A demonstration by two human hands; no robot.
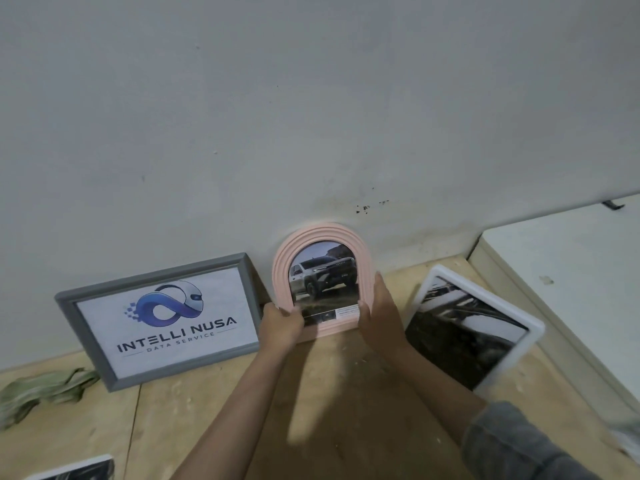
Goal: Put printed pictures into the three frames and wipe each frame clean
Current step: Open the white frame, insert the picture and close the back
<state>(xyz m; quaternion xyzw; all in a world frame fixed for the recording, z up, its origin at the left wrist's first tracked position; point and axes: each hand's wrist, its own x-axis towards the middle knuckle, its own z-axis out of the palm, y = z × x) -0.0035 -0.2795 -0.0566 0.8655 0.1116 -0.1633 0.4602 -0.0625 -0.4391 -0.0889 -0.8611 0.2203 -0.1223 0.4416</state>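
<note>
Standing against the wall (pixel 311 116), the pink arched frame (pixel 323 237) already holds a printed picture of a truck. The grey frame (pixel 69 308) to its left, also leaning on the wall, holds a logo print. The white frame (pixel 512 344) to the right lies tilted on the wooden tabletop (pixel 346 393) with a dark print inside. All three frames therefore appear loaded. Whether each has been wiped cannot be read here; a green cloth (pixel 41 393) lies crumpled at the far left of the tabletop, apart from both hands. A further print (pixel 83 471) shows at the lower left edge.

Both arms reach forward to the pink frame. The left hand (pixel 280 322) takes the lower left corner in a closed grip, fingers curled round the rim. The right hand (pixel 379 313) lies along the frame's right side, fingers mostly straight and pressed to the edge, thumb on the front face. The likely step is seating this frame upright beside the grey one; wiping may remain.
</note>
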